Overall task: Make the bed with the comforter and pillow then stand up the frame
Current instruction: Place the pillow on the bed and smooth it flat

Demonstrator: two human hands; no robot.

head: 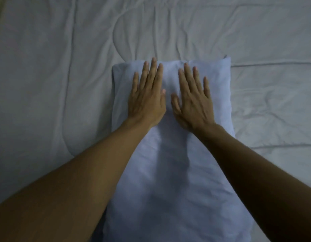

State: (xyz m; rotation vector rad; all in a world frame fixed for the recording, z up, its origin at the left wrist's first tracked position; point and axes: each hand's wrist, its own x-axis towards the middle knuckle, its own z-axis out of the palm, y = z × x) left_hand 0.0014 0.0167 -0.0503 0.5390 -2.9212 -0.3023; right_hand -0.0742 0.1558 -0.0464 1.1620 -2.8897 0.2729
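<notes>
Pillow, long and soft in a pale blue-white cotton case point(172, 163), lies lengthwise on the bed, running from the bottom edge of view up to about the middle. Under it and all around it spreads the pale grey-white quilted comforter point(63, 67), creased, with stitched seams curving across it; no container shows in this view, only bedding on bedding.

Your left hand point(147, 96) lies palm down on the far end of the pillow, fingers straight and close together, thumb tucked toward the centre. Your right hand point(192, 100) lies palm down just beside it, fingers straight and slightly fanned, thumb angled inward. Both are flat and holding nothing, pressing on the fabric. The two thumbs sit near each other with a narrow strip of pillowcase between them.

Your bare forearms come in from the lower corners and converge toward the pillow's far end. The case dips and wrinkles between and below your wrists. Light is dim; fine fabric detail is hard to read.
</notes>
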